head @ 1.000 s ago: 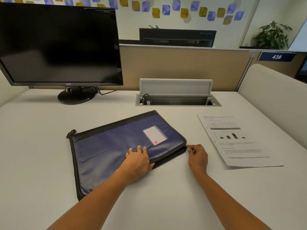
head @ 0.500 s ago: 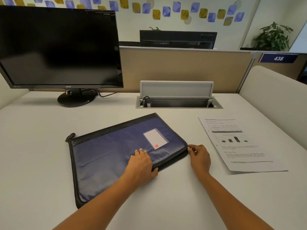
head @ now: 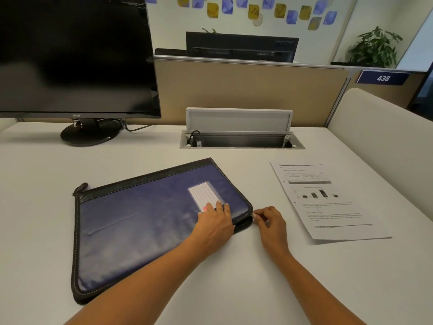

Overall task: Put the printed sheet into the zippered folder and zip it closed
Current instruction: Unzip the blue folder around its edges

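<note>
Zippered folder (head: 140, 231) is lying flat on the desk (head: 35, 207), navy with black edging, angled a bit and taking up most of the middle. Printed sheet (head: 328, 200) is sitting well off to its right, face up, not touching the folder or either hand, so it isn't in there yet.

Left hand (head: 214, 221) is pressing down flat on the folder near its right corner, fingers straight, tips overlapping the bottom of the label card (head: 202, 195). Right hand (head: 271, 222) is sitting just beside that same corner, thumb and finger pinching something tiny there, which I'm reading as the zipper pull (head: 254, 215). Can't really tell how far the zip is open along the edge.

What I'm worrying about is that curved corner. If the pull is getting yanked sideways instead of along the track, it's probably jamming or snagging the fabric. If the left hand is easing off, the whole folder is likely sliding across the smooth desk rather than unzipping. And a half-open zip means the sheet's corners are probably crumpling going in.
</note>
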### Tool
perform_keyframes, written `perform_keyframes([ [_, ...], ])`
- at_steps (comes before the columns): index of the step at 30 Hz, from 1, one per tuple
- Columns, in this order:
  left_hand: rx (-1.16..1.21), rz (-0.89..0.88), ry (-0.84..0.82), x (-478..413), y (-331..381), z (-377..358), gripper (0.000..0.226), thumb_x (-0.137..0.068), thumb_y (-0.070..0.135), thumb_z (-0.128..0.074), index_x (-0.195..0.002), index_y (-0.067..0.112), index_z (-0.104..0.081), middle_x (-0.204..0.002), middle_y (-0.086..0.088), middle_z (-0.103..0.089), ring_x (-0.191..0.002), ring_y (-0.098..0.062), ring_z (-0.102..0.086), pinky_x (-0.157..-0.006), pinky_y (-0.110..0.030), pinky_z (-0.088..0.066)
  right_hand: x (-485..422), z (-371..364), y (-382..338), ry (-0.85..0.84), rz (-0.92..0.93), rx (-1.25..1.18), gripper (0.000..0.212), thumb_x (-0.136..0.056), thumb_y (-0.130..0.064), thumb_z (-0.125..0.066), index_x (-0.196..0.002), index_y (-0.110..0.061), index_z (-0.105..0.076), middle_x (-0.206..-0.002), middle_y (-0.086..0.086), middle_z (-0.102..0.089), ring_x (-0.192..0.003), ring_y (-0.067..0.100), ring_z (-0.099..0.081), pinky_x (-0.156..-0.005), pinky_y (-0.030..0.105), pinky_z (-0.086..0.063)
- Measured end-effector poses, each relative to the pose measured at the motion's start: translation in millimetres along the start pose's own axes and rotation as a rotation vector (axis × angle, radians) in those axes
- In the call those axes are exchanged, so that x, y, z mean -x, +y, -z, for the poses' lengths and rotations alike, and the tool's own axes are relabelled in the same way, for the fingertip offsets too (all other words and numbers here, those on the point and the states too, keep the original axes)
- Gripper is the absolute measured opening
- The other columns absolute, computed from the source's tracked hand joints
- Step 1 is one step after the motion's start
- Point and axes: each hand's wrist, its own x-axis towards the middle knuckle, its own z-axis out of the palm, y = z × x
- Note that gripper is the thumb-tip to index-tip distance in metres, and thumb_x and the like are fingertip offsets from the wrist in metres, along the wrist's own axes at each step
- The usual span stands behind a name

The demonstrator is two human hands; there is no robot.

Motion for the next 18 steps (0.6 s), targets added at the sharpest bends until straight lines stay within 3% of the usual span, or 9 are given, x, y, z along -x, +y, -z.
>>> perform_keyframes([
  [8,-0.031,-0.09,-0.114,-3,-3,2,0.057,-0.101,0.031,-0.015,-0.142,-0.007,-0.002,-0.148,-0.034,-0.013,-0.129,-0.058,-0.023,-0.103,-0.06,-0.034,-15,-5,-1,0.02,-0.029,0.106,0.011,-0.087,-0.01,-0.057,-0.091,-0.007,-0.066,-0.096,0.008,-0.063,-0.081,0.019,-0.055,-0.065,0.023,-0.037],
  [12,-0.026,-0.103,-0.057,-5,-8,1,0.055,-0.101,0.028,-0.016,-0.14,-0.011,-0.014,-0.138,-0.036,-0.033,-0.115,-0.051,-0.045,-0.099,-0.053,-0.04,-27,-10,-3,0.013,-0.066,0.203,0.016,-0.089,-0.02,-0.056,-0.097,-0.014,-0.068,-0.101,0.003,-0.063,-0.079,0.012,-0.052,-0.053,0.015,-0.032],
  [14,-0.042,-0.119,-0.01,-9,-10,3,0.053,-0.101,0.026,-0.017,-0.136,-0.013,-0.021,-0.13,-0.036,-0.042,-0.105,-0.045,-0.052,-0.092,-0.05,-0.043,-32,-12,-5,0.007,-0.08,0.22,0.017,-0.089,-0.022,-0.056,-0.098,-0.015,-0.068,-0.102,0.002,-0.063,-0.082,0.014,-0.054,-0.055,0.017,-0.034],
  [18,-0.058,-0.15,0.004,-12,-12,2,0.052,-0.101,0.023,-0.02,-0.136,-0.016,-0.02,-0.13,-0.036,-0.042,-0.104,-0.044,-0.052,-0.088,-0.05,-0.045,-35,-16,-9,0.023,-0.092,0.222,0.016,-0.089,-0.021,-0.056,-0.097,-0.016,-0.068,-0.103,0.003,-0.063,-0.088,0.016,-0.056,-0.065,0.025,-0.038],
])
